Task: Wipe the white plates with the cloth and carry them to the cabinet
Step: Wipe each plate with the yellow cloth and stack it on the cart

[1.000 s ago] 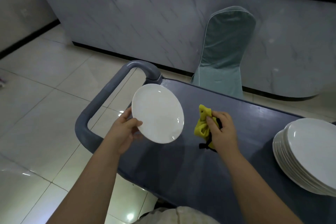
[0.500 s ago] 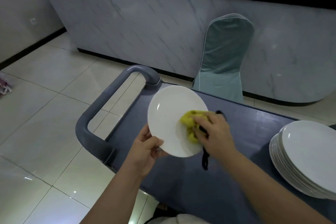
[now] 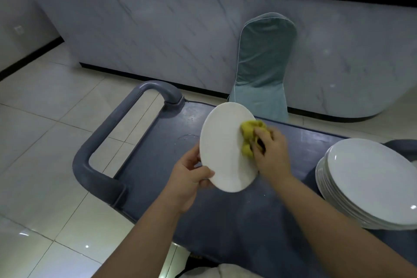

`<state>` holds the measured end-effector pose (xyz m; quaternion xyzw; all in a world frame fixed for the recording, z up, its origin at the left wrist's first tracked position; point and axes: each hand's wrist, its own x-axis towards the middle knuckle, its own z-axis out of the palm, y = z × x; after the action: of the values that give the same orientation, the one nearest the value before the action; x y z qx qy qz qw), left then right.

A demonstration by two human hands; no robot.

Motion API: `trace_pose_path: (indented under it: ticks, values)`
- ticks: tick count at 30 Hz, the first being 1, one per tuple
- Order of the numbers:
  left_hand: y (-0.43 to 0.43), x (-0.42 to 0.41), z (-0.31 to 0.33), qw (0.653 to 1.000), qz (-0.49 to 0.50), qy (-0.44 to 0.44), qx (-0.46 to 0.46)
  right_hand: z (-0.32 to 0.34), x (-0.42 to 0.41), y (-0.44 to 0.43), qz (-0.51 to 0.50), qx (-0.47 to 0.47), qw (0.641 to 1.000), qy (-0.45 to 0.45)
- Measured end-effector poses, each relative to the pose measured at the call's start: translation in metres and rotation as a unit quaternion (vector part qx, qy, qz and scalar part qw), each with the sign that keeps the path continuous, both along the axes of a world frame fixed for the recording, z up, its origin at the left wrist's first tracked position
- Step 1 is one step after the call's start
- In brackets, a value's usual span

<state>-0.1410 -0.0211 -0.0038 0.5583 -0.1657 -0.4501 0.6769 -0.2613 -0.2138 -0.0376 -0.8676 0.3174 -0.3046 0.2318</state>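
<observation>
Left hand (image 3: 189, 176) grips the lower-left rim of the white plate (image 3: 222, 153), thumb on its face. The plate is tilted above the grey cart top (image 3: 158, 158). Right hand (image 3: 270, 156) presses the bunched yellow cloth (image 3: 248, 134) to the plate's right side (fingers curled round it). Plate stack (image 3: 370, 183) sits on the cart, right. Beyond are a tiled floor (image 3: 45, 101), a covered chair (image 3: 264, 67) and a marble counter (image 3: 158, 25). Both forearms reach forward and converge.

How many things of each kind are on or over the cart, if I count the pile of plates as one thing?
Plate, held by the left hand: 1
Pile of plates: 1 (the plates in it lie too close to count)
Cloth, held by the right hand: 1
Total: 3
</observation>
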Motion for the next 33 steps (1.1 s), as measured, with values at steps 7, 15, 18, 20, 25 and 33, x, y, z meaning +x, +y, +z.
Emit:
trace_pose_path:
  ticks: [7, 15, 18, 20, 25, 33]
  values:
    - [-0.018, 0.007, 0.004, 1.0, 0.0, 0.0, -0.015, 0.007, 0.021, 0.047, 0.133, -0.031, 0.989, -0.05]
    - [-0.021, -0.009, -0.003, 0.999, -0.04, -0.009, 0.018, 0.016, 0.02, -0.004, -0.013, 0.01, 1.0, -0.027]
    - [-0.027, -0.005, 0.003, 0.999, -0.031, -0.016, 0.008, 0.021, 0.033, 0.027, 0.059, 0.005, 0.997, -0.056]
    - [-0.029, 0.001, 0.003, 1.0, -0.02, -0.017, 0.006, 0.006, 0.012, 0.045, 0.106, 0.004, 0.993, -0.044]
    - [-0.025, -0.006, -0.007, 0.999, -0.018, 0.007, 0.035, -0.02, -0.026, 0.013, 0.06, 0.007, 0.998, 0.008]
    - [-0.029, -0.005, -0.001, 0.999, -0.036, 0.013, 0.007, -0.011, -0.016, 0.036, 0.175, -0.035, 0.984, -0.016]
